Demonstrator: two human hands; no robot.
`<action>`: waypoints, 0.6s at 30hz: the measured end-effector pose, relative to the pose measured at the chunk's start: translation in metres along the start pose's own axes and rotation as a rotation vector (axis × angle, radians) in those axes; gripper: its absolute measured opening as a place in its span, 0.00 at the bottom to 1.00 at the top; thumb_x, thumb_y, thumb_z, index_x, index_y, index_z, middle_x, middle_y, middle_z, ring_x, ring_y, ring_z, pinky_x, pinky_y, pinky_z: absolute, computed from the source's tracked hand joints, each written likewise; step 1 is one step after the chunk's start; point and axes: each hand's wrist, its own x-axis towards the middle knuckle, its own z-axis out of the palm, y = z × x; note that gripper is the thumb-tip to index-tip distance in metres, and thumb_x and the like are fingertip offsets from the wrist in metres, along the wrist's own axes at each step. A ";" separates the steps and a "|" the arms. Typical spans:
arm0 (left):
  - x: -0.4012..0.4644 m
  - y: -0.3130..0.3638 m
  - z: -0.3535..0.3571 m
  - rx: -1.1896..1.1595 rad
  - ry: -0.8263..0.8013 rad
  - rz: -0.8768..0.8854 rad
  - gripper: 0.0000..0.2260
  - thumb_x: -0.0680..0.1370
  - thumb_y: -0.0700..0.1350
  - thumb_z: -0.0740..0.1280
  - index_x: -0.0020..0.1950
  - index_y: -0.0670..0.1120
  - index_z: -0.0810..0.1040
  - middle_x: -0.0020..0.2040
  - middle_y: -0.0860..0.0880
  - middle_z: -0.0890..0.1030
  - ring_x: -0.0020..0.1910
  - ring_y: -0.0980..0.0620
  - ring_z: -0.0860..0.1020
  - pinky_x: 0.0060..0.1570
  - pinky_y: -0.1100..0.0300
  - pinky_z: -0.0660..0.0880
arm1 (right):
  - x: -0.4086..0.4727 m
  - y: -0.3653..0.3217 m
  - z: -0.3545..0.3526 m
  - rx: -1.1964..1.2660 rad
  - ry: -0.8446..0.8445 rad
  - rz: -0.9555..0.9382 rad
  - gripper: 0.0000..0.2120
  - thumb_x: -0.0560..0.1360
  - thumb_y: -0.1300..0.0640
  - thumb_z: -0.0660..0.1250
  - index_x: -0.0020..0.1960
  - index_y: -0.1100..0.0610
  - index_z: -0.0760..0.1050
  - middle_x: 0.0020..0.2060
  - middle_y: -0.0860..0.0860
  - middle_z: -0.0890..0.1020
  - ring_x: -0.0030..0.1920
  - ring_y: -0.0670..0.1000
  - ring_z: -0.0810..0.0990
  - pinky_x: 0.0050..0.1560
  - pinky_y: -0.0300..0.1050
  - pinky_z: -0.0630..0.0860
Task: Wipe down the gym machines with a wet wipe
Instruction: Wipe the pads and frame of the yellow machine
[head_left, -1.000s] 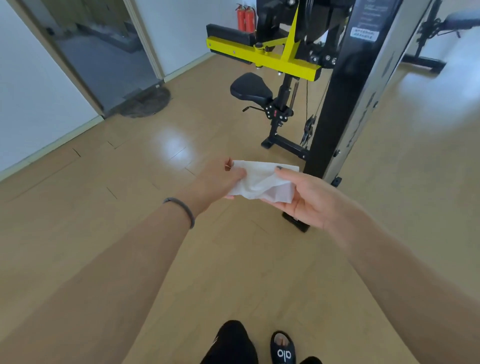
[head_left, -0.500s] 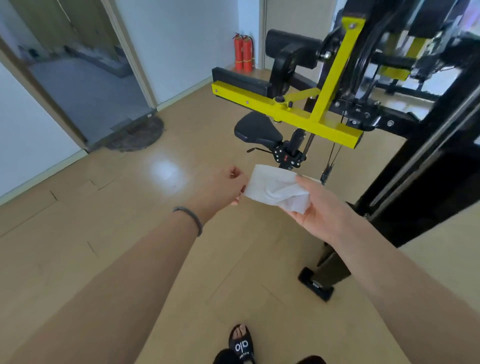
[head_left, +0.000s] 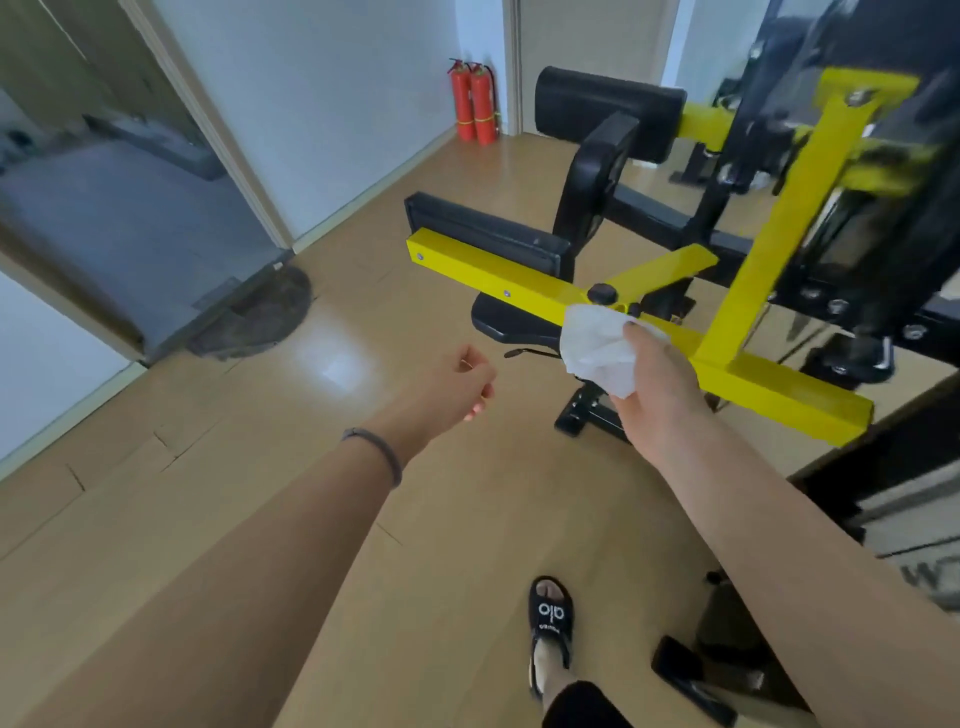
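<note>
1. Against the yellow bar (head_left: 524, 291) of the gym machine (head_left: 779, 218), the white wet wipe (head_left: 597, 348) sat bunched, its upper edge touching the bar's near face just below the black knob (head_left: 601, 294).
2. R hand (head_left: 657, 384) was closed round the wipe, thumb on top, fingers wrapped under; wipe mostly crumpled w/ a loose fold hanging below the bar.
3. L hand (head_left: 457, 384) hung left of the bar, well apart from it, fingers loosely curled, nothing in it; grey band (head_left: 379, 452) on that wrist.
4. Bar's left end stuck out free over the wood floor (head_left: 260, 519), w/ a black pad (head_left: 488, 228) right behind it; its right end also ended free, near the black upright.
5. A yellow post (head_left: 789, 228) crossed the bar right of the wipe, so open run along the bar lay mainly leftward.
6. Below the bar: black seat (head_left: 509, 325), partly hidden.
7. Left of the bar, floor was open as far as the doorway & dark mat (head_left: 254, 317); two red extinguishers (head_left: 475, 101) stood far behind the bar by the wall.
8. A slippered foot (head_left: 550, 623) stood on the floor on the near side of the bar.
9. Vs 0.5 s before: L hand had let go of the wipe & dropped away; R hand alone had carried it up to the bar; wipe went from spread to bunched; the bar came closer in view.
</note>
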 end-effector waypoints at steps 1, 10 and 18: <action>0.021 0.006 -0.005 0.006 0.010 -0.006 0.03 0.81 0.41 0.62 0.48 0.44 0.72 0.38 0.48 0.78 0.33 0.51 0.73 0.39 0.59 0.73 | 0.020 -0.007 0.013 -0.030 0.018 -0.014 0.17 0.84 0.54 0.61 0.73 0.54 0.70 0.64 0.49 0.77 0.60 0.50 0.75 0.61 0.37 0.74; 0.197 0.053 -0.060 0.021 0.079 0.004 0.05 0.83 0.43 0.60 0.54 0.42 0.73 0.44 0.47 0.79 0.38 0.50 0.75 0.43 0.56 0.75 | 0.153 -0.056 0.108 -0.549 0.100 -0.445 0.17 0.85 0.56 0.55 0.70 0.60 0.73 0.55 0.54 0.79 0.59 0.56 0.77 0.55 0.43 0.71; 0.346 0.052 -0.094 0.464 0.034 0.244 0.07 0.83 0.49 0.59 0.50 0.48 0.73 0.45 0.49 0.80 0.46 0.47 0.78 0.46 0.51 0.75 | 0.230 0.013 0.167 -1.541 -0.076 -0.706 0.33 0.82 0.41 0.53 0.77 0.64 0.66 0.75 0.59 0.70 0.76 0.59 0.66 0.75 0.58 0.65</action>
